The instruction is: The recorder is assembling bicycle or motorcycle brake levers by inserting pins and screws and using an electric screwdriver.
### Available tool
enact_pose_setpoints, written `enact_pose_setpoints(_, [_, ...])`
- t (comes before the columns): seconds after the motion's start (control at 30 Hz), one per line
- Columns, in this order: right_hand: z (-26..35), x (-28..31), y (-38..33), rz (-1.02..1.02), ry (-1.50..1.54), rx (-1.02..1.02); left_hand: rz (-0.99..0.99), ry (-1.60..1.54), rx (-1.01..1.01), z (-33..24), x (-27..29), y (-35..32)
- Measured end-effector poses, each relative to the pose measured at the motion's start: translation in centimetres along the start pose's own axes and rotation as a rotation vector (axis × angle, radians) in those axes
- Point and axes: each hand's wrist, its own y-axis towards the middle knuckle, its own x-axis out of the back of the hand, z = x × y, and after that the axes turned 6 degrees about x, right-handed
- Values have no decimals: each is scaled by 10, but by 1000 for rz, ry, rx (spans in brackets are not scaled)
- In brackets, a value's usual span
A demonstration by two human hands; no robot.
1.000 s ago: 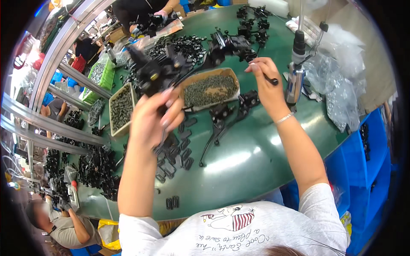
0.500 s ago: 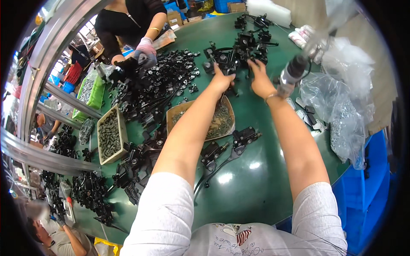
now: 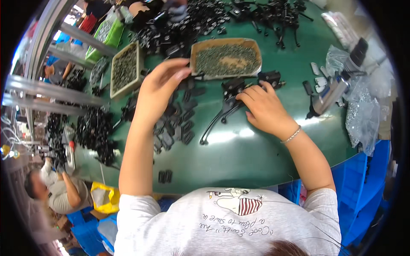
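My left hand hovers above the green table, fingers apart, its fingertips close to the near left corner of a cardboard tray of small screws and over a cluster of small flat black parts. My right hand rests on the table, fingers curled on a black lever assembly whose long handle points toward me. A second black lever body lies just beyond the right fingertips.
A second box of screws stands at the left. Heaps of black parts cover the far side. A power screwdriver and clear plastic bags lie at the right. Another person sits at lower left.
Both hands have pulled back from the far pile toward me. The right hand has come down onto the lever assembly; the left has swung to the screw tray's corner.
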Motion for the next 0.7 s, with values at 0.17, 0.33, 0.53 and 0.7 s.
enact_pose_setpoints(0.17, [16,-38,-5,-42,-208,118,-342,288,180,49,49,-148])
enact_pose_setpoints(0.33, [41,-52,11,6,-166,-34,-608,595,308,97,83,-229])
enact_pose_setpoints(0.53, [46,-11,5,-131,-359,58,-483,663,174,109,50,-271])
enact_pose_setpoints(0.7, [19,30,-11,-270,-139,-234,-548,691,150,119,52,-270])
